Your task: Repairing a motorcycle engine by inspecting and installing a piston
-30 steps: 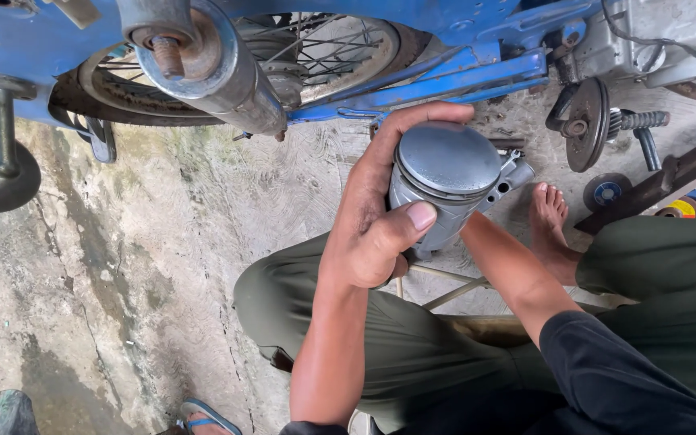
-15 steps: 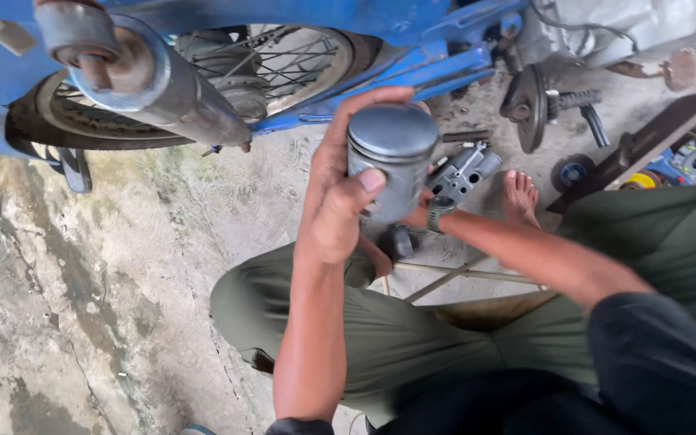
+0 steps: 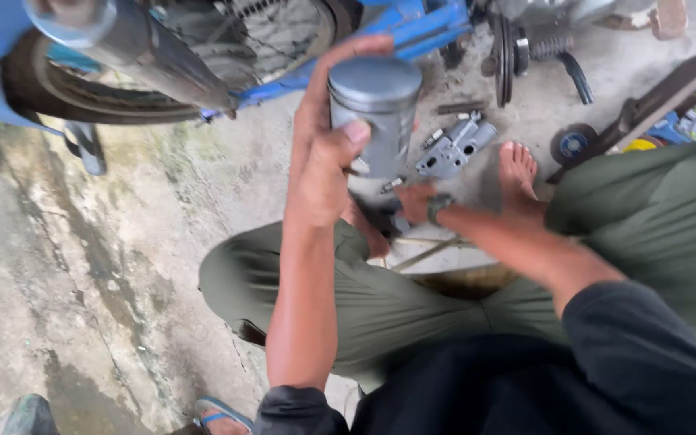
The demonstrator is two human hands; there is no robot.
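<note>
Stained concrete floor (image 3: 82, 282) lies under me, with a blue motorbike (image 3: 412, 32) and its wheel (image 3: 203, 72) at the top. My left hand (image 3: 324, 161) wraps around a grey metal cylinder (image 3: 376, 113), held upright above my knees, thumb pressed on its side. My right hand (image 3: 416, 201) reaches below it; I cannot tell its grip. A small metal part (image 3: 454, 147) lies near my bare foot (image 3: 517, 173).

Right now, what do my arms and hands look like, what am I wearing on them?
Both hands are bare, no gloves. The left hand has its forearm uncovered, with a dark sleeve pushed up near the elbow. The right hand is partly hidden; its forearm is bare too, up to a dark sleeve. A dark ring or band seems to sit on the right hand, too blurred to tell.
</note>
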